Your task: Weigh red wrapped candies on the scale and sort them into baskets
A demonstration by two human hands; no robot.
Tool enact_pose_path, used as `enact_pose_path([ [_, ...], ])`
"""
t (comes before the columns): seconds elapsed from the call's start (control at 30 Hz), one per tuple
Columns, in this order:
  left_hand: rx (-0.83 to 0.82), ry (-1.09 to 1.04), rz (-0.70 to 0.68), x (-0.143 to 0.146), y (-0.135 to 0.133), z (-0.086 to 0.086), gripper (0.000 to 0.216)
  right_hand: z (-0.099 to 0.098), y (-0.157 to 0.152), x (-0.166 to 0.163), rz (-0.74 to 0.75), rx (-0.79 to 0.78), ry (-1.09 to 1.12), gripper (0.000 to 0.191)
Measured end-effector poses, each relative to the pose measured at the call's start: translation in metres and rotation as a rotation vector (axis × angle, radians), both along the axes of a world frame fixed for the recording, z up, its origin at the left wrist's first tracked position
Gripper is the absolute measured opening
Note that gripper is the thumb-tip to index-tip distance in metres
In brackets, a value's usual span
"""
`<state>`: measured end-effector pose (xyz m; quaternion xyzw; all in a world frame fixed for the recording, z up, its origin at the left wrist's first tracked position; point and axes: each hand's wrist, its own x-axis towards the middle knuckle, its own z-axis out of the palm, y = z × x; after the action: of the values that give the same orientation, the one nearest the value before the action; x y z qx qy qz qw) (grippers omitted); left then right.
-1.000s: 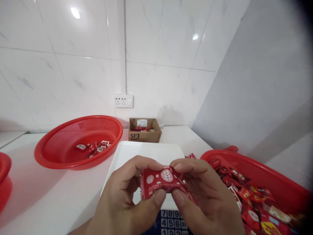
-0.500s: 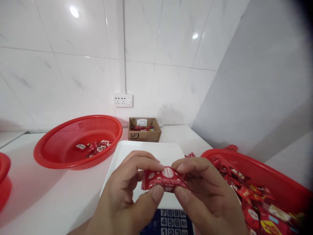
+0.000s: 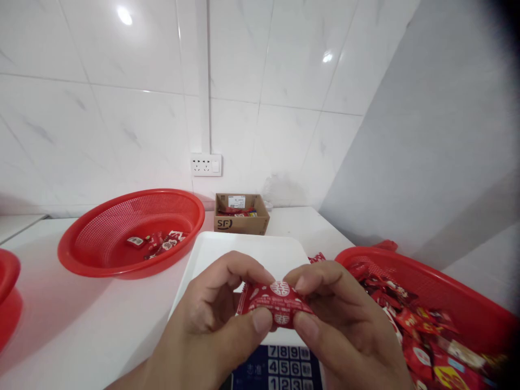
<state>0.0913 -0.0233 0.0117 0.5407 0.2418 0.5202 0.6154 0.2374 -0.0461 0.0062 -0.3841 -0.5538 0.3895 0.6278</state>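
Both my hands pinch one small red candy packet with white markings, held just above the white tray of a weighing scale. My left hand grips its left end between thumb and fingers. My right hand grips its right end the same way. The packet is squeezed and tilted almost edge-on. The scale's blue keypad shows below my thumbs.
A red basket at the right holds several red packets. A wide red basket at the left holds a few. A small cardboard box stands by the tiled wall under a socket. Another red rim shows at far left.
The packet has been tipped from facing me to nearly edge-on and pressed narrower between my fingers. Both hands stay in the same place over the scale.
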Motion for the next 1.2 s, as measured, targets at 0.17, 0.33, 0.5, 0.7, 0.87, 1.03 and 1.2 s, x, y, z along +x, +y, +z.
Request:
enact_pose_path([
  [0.17, 0.005, -0.028, -0.068, 0.0, 0.001, 0.0, 0.012, -0.001, 0.0, 0.001, -0.003, 0.005, 0.001, 0.009],
  [0.33, 0.083, 0.079, -0.039, -0.003, 0.0, 0.003, 0.012, 0.0, 0.0, 0.002, 0.0, 0.014, 0.005, 0.006],
  [0.5, 0.133, 0.1, 0.008, -0.005, -0.001, 0.005, 0.012, 0.001, -0.001, 0.003, -0.001, 0.032, -0.002, 0.005],
  [0.7, 0.113, 0.134, 0.087, -0.005, -0.002, 0.0, 0.013, 0.001, 0.0, 0.004, 0.016, 0.037, -0.028, 0.008],
  [0.87, 0.07, 0.108, 0.253, 0.002, -0.009, 0.002, 0.014, 0.001, -0.001, 0.002, 0.014, -0.025, -0.025, 0.01],
  [1.03, 0.1, 0.094, 0.28, 0.005, -0.012, 0.003, 0.009, 0.001, -0.002, 0.002, 0.051, -0.069, 0.012, 0.013],
  [1.2, 0.24, 0.083, 0.273, 0.002, -0.008, 0.002, 0.009, 0.0, -0.001, 0.001, 0.013, -0.048, 0.009, 0.013],
])
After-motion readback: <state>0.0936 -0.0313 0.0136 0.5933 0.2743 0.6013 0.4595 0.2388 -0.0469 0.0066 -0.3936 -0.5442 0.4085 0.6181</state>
